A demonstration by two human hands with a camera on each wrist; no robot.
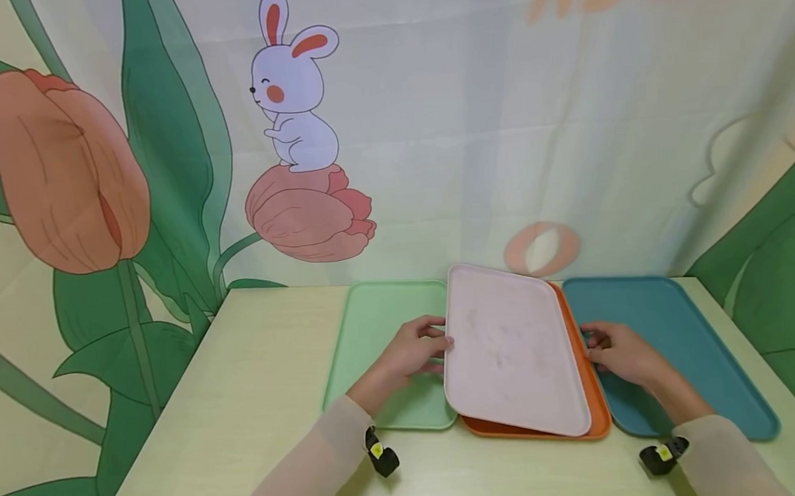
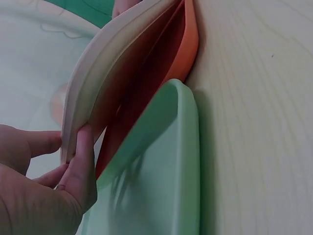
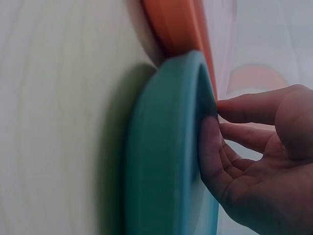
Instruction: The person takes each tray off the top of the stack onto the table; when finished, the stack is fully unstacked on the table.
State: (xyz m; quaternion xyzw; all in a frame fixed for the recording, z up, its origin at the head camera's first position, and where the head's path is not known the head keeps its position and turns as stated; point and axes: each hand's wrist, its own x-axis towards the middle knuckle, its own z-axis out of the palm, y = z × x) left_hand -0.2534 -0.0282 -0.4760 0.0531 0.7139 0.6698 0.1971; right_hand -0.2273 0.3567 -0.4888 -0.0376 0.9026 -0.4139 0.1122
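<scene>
A pale pink tray (image 1: 511,346) lies slanted over an orange tray (image 1: 600,405), its left side raised. My left hand (image 1: 411,347) pinches that raised left edge between thumb and fingers; the left wrist view shows a gap between the pink tray (image 2: 88,88) and the orange tray (image 2: 183,58). My right hand (image 1: 622,353), fingers curled, grips the orange tray's right edge, where it meets the blue tray's (image 1: 668,340) left rim. In the right wrist view, the thumb (image 3: 210,142) reaches inside the blue rim. Below my left hand lies a light green tray (image 1: 380,315).
The trays rest side by side on a pale wooden table (image 1: 256,372). Behind its far edge hangs a printed curtain (image 1: 419,129) with a rabbit and tulips. Each wrist wears a small black camera, such as the left wrist camera (image 1: 383,459).
</scene>
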